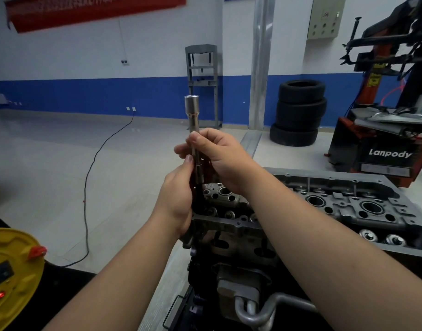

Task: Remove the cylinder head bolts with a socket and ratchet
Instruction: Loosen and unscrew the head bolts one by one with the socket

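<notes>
While both hands pinched the long socket tool (193, 130) upright, left hand (179, 197) low, right hand (214, 149) higher, it hung above the cylinder head (348, 206). A loose grip could let it drop onto the metal.

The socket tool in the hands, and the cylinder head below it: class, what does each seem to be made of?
Socket tool: probably plated steel, since it is smooth, silvery and catches the light. Both the left hand and the right hand grip its shaft.
Cylinder head: likely cast aluminium, given its dull grey, slightly grainy surface with machined bores.
</notes>
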{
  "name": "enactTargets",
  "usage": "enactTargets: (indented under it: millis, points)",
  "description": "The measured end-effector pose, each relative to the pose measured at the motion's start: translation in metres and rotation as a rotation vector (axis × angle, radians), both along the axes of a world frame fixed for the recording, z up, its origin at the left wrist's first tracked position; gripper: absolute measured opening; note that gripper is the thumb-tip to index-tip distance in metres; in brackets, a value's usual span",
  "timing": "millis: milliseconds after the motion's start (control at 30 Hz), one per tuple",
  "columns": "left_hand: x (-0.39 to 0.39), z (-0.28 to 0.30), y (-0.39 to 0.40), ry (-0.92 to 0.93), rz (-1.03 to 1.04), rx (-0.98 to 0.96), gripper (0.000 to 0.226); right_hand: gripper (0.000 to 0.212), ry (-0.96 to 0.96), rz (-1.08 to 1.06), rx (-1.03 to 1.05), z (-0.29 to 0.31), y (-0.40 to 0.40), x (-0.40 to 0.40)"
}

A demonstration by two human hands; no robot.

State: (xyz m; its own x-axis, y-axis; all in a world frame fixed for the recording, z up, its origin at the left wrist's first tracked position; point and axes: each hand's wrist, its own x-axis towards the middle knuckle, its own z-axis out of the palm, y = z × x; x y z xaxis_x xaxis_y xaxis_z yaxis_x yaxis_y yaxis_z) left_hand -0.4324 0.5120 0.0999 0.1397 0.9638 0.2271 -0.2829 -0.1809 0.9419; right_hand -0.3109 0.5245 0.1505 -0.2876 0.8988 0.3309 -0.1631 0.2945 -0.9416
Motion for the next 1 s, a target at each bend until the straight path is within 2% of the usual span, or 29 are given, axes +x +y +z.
enactTargets:
  millis: [100,233,433,567,667,733,833,900,1000]
  points:
    - [-0.0010,-0.0018,0.0012,-0.020,0.039,0.005,0.047,0.027,-0.047,0.053,-0.009,0.0005,-0.0011,0.0012]
    - [0.0006,-0.0020,0.0035,-0.093,0.081,-0.022,0.038,0.031,0.005,0.090,-0.069,0.0018,-0.0019,0.0007]
    - [0.0039,-0.0024,0.0043,-0.130,0.102,0.007,0.028,0.013,0.016,0.032,0.000,-0.0009,0.0016,-0.0023]
    - [0.0021,-0.0017,0.0049,-0.064,0.075,0.008,0.034,0.014,0.026,-0.019,0.023,-0.0019,0.0033,-0.0042]
    - [-0.0012,-0.0028,0.0050,-0.005,0.001,-0.007,0.045,0.023,-0.028,-0.011,-0.016,-0.0007,0.0027,-0.0029]
    - [-0.0016,-0.0035,0.0052,-0.005,-0.003,-0.009,0.044,0.027,-0.043,0.022,-0.040,-0.0004,0.0026,-0.0003]
    - [0.0002,-0.0053,0.0065,-0.082,0.028,0.005,0.030,0.028,-0.010,0.084,-0.069,0.0002,0.0011,0.0012]
    - [0.0008,-0.0056,0.0057,-0.118,0.041,0.030,0.019,0.021,0.026,0.112,-0.064,-0.0002,0.0019,-0.0003]
    - [0.0011,-0.0081,0.0083,-0.085,0.083,0.083,0.008,0.011,0.095,0.078,-0.034,-0.0015,0.0040,-0.0037]
